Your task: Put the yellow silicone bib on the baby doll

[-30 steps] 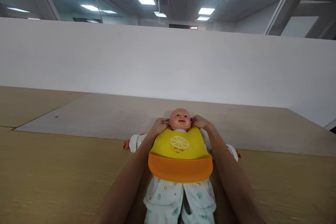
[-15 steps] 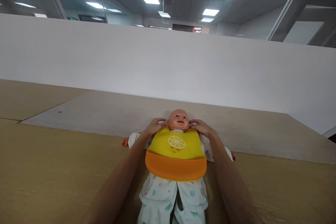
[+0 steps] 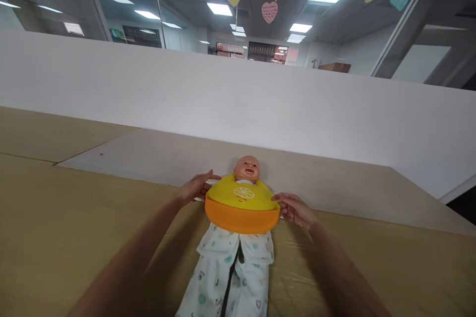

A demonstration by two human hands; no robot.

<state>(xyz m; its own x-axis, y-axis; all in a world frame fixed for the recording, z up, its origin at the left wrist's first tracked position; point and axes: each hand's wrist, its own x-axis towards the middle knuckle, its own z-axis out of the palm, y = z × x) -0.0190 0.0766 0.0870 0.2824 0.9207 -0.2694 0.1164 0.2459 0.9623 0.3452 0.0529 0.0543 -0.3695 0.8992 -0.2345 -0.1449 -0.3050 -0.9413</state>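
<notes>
A baby doll (image 3: pixel 247 167) lies on its back, dressed in white printed clothes (image 3: pixel 238 270). Around its neck sits a yellow bib (image 3: pixel 226 193) with a white citrus slice and smiling face, its orange catch pocket (image 3: pixel 241 218) curving across the doll's belly. My left hand (image 3: pixel 197 186) is beside the bib's left edge, fingers extended and partly spread, fingertips at the edge. On the other side my right hand (image 3: pixel 295 209) reaches in with loosely spread fingers, the fingertips against the bib's right edge. The doll's arms are mostly hidden behind my hands and the bib.
The doll rests on a tan padded surface (image 3: pixel 92 218) with a grey panel (image 3: pixel 323 178) behind its head. Beyond stands a low white wall (image 3: pixel 223 94), topped by glass with heart-shaped notes (image 3: pixel 269 12). A dark gap (image 3: pixel 464 208) shows at the far right.
Both hands have moved from beside the doll's neck outward and down to the bib's sides. The orange pocket now looks more curved. The camera view has tilted up slightly.
</notes>
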